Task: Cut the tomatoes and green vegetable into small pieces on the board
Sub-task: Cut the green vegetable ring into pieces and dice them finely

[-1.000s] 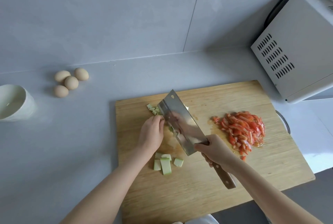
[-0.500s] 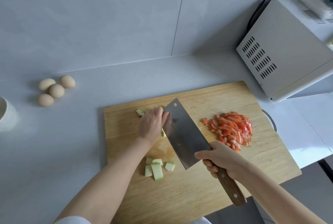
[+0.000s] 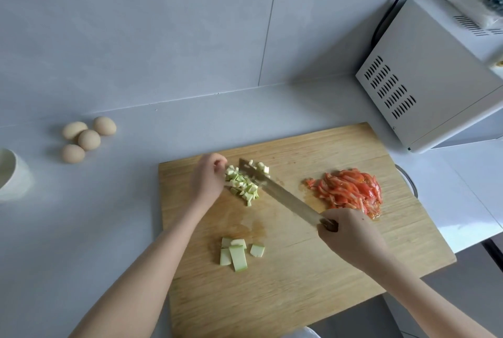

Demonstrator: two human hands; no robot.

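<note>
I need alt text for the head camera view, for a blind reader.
A person's right hand holds a cleaver, edge down, among diced green vegetable on a wooden board; the left hand curls beside the pile. Sliced tomatoes lie to the right.

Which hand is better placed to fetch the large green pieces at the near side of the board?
Left, probably. The left hand holds no tool and is nearer the large green pieces; the right hand grips the knife.

Single head cam, looking steeply down, close over the bench [image 3: 81, 229]. Faces the wall at 12 o'clock; board [image 3: 299, 297] centre-frame.
</note>
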